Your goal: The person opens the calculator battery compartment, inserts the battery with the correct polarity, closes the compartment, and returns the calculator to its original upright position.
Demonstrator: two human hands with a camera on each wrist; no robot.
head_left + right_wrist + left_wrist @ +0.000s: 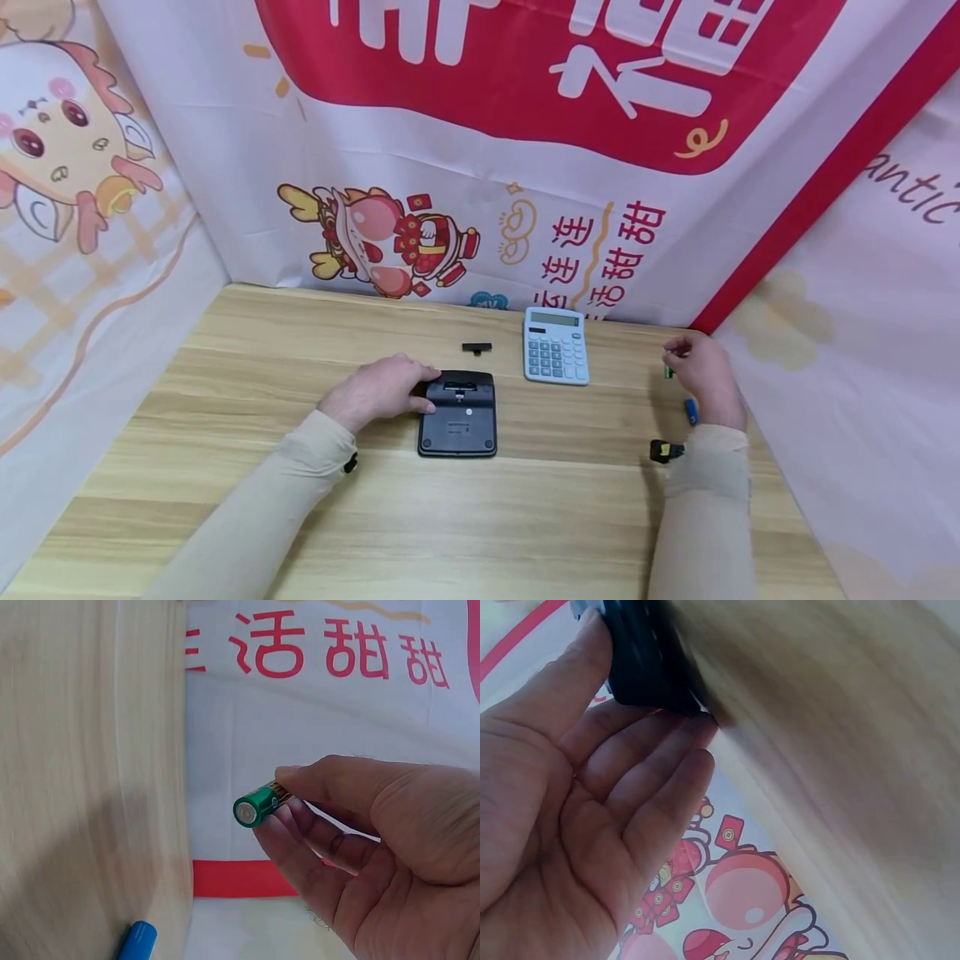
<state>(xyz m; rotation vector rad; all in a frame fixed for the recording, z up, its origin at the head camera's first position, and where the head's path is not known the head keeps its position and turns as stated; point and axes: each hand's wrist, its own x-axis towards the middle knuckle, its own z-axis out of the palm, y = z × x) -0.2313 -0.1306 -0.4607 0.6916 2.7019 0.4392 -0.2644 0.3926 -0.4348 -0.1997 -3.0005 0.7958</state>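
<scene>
A black calculator (457, 425) lies face down on the wooden table, its battery compartment (460, 387) uncovered near the far edge. My left hand (382, 387) holds it by the far left corner. In the left wrist view, the thumb (592, 645) lies on one side of the dark casing (641, 667) and fingers touch its other side. Over the table's right part, my right hand (705, 371) pinches a green battery (259, 806) between thumb and fingertips, one flat end showing. A blue battery (692, 411) lies on the table below that hand.
A small black battery cover (477, 347) lies beyond the black calculator. To its right, near the back edge, a light blue calculator (556, 346) lies face up. Printed cloth (495, 158) hangs behind the table (420, 517) and along its sides.
</scene>
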